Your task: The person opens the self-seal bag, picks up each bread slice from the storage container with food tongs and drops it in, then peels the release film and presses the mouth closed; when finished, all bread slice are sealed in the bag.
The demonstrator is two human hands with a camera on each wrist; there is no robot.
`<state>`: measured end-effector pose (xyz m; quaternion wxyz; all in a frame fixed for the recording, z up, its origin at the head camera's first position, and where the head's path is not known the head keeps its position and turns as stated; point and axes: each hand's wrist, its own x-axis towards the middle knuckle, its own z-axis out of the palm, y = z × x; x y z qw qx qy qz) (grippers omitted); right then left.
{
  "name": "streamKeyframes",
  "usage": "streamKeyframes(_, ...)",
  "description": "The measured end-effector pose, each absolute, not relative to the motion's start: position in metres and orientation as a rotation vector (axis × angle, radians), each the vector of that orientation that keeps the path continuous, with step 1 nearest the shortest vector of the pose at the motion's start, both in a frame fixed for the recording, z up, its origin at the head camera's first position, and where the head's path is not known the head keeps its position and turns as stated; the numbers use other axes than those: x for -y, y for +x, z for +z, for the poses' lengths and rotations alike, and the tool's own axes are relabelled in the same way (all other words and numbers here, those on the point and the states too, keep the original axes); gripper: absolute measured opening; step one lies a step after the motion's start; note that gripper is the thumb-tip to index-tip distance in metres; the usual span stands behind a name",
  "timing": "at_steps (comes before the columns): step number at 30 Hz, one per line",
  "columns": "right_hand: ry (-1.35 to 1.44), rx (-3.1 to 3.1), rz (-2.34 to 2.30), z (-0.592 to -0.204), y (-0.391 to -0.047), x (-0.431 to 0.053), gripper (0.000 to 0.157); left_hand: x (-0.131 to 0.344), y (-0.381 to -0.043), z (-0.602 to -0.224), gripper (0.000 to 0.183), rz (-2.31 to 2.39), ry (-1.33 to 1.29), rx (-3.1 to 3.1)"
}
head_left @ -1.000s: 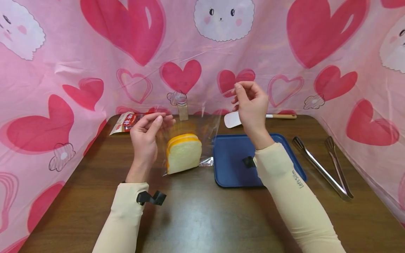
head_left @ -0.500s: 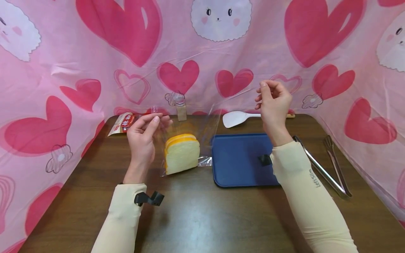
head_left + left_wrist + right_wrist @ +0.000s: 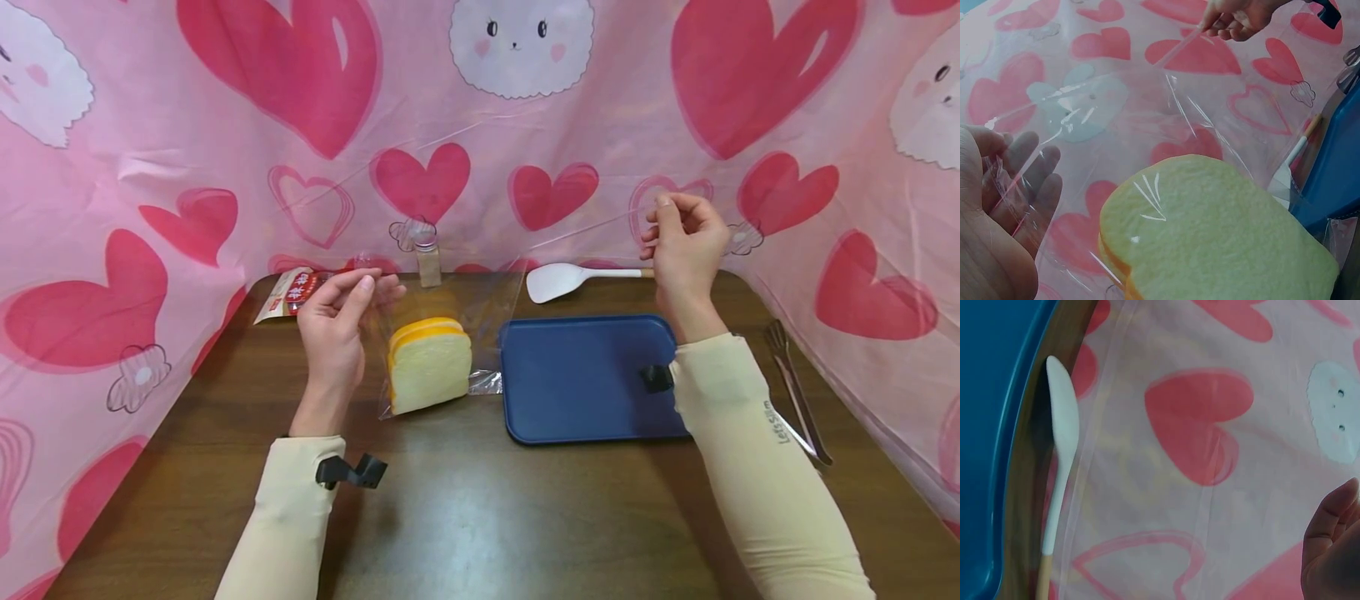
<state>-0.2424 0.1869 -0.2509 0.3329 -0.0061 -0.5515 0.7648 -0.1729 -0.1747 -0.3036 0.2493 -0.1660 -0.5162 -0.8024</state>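
Near the middle of the table a clear plastic bag (image 3: 487, 383) stands with bread slices (image 3: 431, 371) inside, pale with a yellow-orange crust. My left hand (image 3: 333, 337) pinches the bag's upper left edge between thumb and fingers; in the left wrist view, film lies across the palm. High on the right, my right hand (image 3: 688, 258) pinches the end of a thin clear strip (image 3: 1179, 47) that runs slantwise to the bag's upper right corner. The right wrist view shows only part of the right hand (image 3: 1332, 550), at its lower right edge.
A blue tray (image 3: 585, 383) lies right of the bag, with a white spatula (image 3: 555, 283) behind it. Metal tongs (image 3: 798, 392) lie at the far right, partly behind the right sleeve. A small bottle (image 3: 430, 265) and a red-and-white packet (image 3: 292, 293) stand at the back left.
My right hand has moved to the right, away from the bag, drawing the clear strip out longer. The left hand, bag and bread have stayed almost in place.
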Motion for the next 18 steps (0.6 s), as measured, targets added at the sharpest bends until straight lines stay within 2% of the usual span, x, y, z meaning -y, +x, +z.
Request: streamKeyframes(18, -0.075, 1.457, 1.979, -0.253, -0.247, -0.215, 0.007, 0.176, -0.175, -0.305, 0.014, -2.189, -0.434, 1.358)
